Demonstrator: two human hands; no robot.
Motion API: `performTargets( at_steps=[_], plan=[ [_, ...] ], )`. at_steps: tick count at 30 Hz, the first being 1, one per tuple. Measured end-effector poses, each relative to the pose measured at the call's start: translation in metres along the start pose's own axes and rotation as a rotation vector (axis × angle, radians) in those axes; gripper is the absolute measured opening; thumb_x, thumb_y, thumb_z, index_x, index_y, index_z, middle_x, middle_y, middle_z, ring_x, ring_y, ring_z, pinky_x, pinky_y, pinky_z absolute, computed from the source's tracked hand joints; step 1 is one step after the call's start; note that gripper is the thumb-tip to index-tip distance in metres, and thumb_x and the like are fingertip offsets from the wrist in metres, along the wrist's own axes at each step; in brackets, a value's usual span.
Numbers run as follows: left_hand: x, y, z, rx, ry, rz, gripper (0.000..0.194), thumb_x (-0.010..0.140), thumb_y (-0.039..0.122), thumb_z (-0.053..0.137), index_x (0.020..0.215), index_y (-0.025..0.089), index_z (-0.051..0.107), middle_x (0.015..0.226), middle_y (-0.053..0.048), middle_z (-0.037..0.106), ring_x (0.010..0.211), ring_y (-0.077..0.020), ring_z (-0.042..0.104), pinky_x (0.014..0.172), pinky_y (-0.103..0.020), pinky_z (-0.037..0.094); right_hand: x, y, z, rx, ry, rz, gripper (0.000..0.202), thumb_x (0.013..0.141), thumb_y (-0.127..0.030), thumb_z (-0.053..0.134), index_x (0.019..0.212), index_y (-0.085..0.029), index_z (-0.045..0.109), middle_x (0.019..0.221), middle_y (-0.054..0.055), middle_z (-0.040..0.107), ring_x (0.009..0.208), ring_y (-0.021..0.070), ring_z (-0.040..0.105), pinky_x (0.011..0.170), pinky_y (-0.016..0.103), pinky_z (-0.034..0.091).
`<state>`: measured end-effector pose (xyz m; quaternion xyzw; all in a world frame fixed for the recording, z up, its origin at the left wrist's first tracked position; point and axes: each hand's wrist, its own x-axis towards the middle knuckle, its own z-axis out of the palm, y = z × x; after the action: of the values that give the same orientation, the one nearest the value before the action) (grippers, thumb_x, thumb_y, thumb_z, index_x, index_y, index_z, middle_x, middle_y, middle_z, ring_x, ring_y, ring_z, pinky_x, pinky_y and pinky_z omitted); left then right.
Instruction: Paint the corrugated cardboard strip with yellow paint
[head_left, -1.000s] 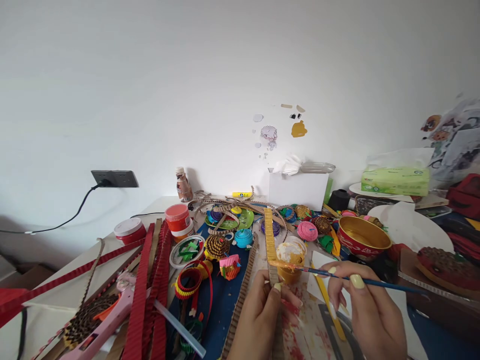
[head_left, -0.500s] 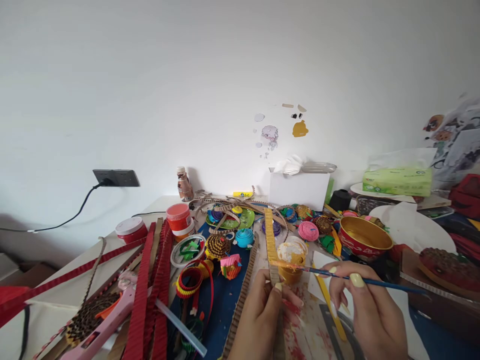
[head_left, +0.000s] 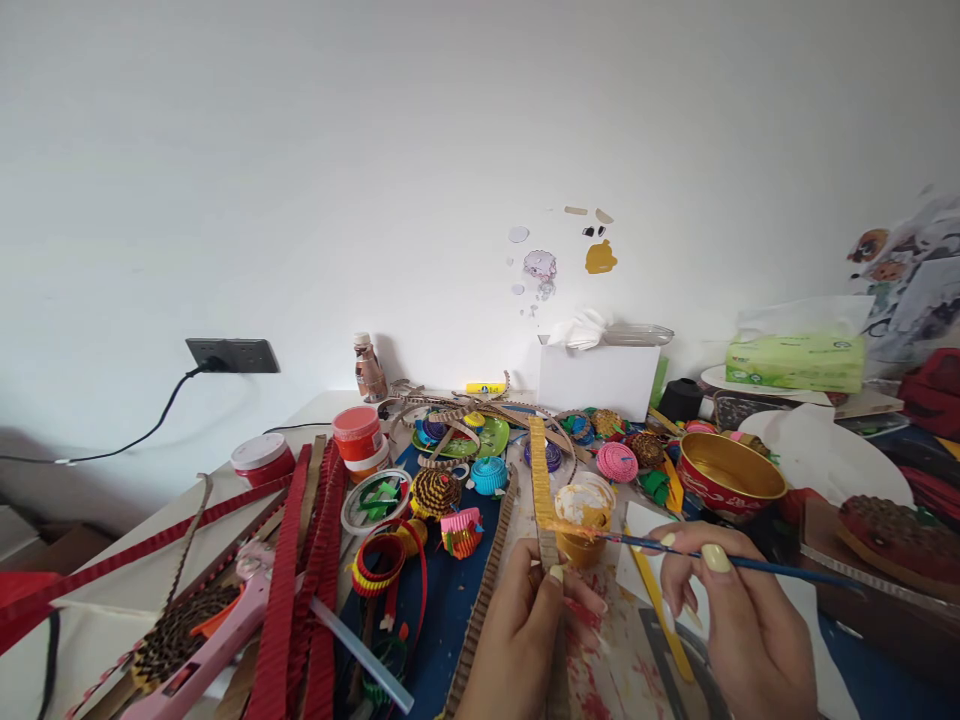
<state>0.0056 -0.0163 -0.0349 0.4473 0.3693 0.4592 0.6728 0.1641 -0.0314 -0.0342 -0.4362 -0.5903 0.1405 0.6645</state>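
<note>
Pinched in my left hand (head_left: 521, 625) is a corrugated cardboard strip (head_left: 540, 470), held upright. Its upper part is yellow and its lower part bare brown. Between the fingers of my right hand (head_left: 742, 610) lies a blue-handled paintbrush (head_left: 772, 568), its bristles touching the strip just above my left fingers. Right behind the brush stands an open paint tub (head_left: 583, 505) with yellow and white paint. A yellow stick (head_left: 661, 605) lies on white paper beside my right hand.
Red corrugated strips (head_left: 277, 600) and a pink glue gun (head_left: 225, 640) lie at left, near red paint jars (head_left: 356, 435). Coiled paper ornaments (head_left: 435, 494) cover the middle. A red bowl (head_left: 727, 480) with a gold inside stands at right, before a tissue pack (head_left: 795, 362).
The brush tip has slid slightly down the strip, and my right hand has shifted a little with it. My left hand and the strip stay put.
</note>
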Motion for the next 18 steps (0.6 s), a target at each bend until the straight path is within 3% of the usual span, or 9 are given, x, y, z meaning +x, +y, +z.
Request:
performTargets(
  at_steps=[11, 18],
  plan=[
    [-0.0015, 0.0035, -0.0003, -0.020, -0.001, -0.016, 0.013, 0.085, 0.030, 0.048, 0.089, 0.018, 0.050, 0.073, -0.001, 0.068, 0.051, -0.0106, 0.056, 0.056, -0.023, 0.039, 0.0000, -0.0001, 0.0022, 0.031, 0.128, -0.006, 0.021, 0.094, -0.025, 0.038, 0.088, -0.021, 0.058, 0.054, -0.004, 0.053, 0.047, 0.0101, 0.048, 0.052, 0.025, 0.042],
    [-0.0011, 0.0031, 0.0001, -0.014, 0.004, -0.022, 0.016, 0.084, 0.032, 0.051, 0.090, 0.018, 0.051, 0.071, -0.001, 0.066, 0.051, -0.0103, 0.055, 0.055, -0.023, 0.038, -0.0008, -0.0020, -0.0007, 0.002, 0.037, -0.012, 0.022, 0.094, -0.025, 0.036, 0.091, -0.022, 0.057, 0.054, -0.003, 0.052, 0.048, 0.0106, 0.051, 0.051, 0.025, 0.043]
  ],
)
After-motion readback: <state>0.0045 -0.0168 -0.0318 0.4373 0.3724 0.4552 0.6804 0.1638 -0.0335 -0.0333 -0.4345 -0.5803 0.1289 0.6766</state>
